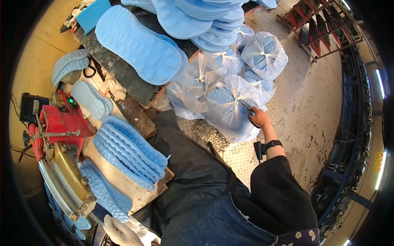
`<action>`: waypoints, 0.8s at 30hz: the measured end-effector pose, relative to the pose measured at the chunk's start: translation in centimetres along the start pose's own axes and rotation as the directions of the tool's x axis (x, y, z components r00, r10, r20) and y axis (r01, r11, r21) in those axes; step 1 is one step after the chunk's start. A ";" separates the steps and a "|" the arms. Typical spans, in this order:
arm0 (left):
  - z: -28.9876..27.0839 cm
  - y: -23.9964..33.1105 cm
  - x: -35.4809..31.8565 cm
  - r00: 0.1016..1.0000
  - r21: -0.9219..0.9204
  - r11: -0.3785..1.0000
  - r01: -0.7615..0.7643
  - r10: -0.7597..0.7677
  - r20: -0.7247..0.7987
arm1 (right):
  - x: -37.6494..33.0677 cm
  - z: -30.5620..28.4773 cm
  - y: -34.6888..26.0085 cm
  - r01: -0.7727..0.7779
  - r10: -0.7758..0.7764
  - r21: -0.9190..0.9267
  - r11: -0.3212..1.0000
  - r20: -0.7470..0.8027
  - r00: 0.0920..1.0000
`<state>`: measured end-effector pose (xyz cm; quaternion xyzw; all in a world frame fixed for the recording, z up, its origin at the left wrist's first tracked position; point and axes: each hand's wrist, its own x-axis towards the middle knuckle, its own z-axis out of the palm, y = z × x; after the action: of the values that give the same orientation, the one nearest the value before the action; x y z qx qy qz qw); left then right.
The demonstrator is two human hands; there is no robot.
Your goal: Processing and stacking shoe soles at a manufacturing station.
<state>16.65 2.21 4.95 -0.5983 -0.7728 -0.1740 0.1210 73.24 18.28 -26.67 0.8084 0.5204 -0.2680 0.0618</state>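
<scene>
My right hand point(259, 118) is bare and closed around the dark handles of a pair of scissors point(246, 104). The blades point at the gathered knot of a clear plastic bag point(230, 119) with light-blue moulded soles inside. Whether the blades touch the knot is hard to see. At the lower left edge, a white-gloved hand, which I take as my left hand point(121, 233), is near a light-blue studded sole point(107, 190). Its fingers are partly cut off by the frame, so their closing is unclear. A row of blue soles point(129, 151) stands on the bench beside the machine.
Several more tied bags point(264, 55) sit on the patterned metal floor point(305, 102). Blue soles point(139, 45) lie stacked on a dark table point(135, 84). A red machine point(61, 119) with a metal roller stands at left. A red rack point(318, 28) is at far right.
</scene>
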 end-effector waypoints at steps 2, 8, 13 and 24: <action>0.2 -0.2 -0.1 0.999 0.038 0.998 -0.048 0.048 0.013 | 1.2 0.0 -0.2 0.046 -0.046 0.010 0.999 -0.016 0.999; 0.0 0.4 0.6 0.998 -0.028 0.998 -0.064 0.064 -0.017 | 2.8 -0.9 1.0 0.163 -0.162 -0.014 0.986 0.064 0.985; -0.1 0.7 0.2 0.995 -0.031 0.995 -0.096 0.096 0.003 | 0.7 -2.5 -1.5 0.056 -0.035 -0.132 0.990 0.162 0.986; 0.3 1.0 0.6 0.989 0.022 0.989 -0.145 0.145 0.032 | 4.0 0.0 -2.7 0.156 -0.157 0.037 0.987 0.024 0.987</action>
<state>17.46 3.10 4.99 -0.6539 -0.7310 -0.1462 0.1291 72.07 22.69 -28.19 0.7625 0.5765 -0.2918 0.0335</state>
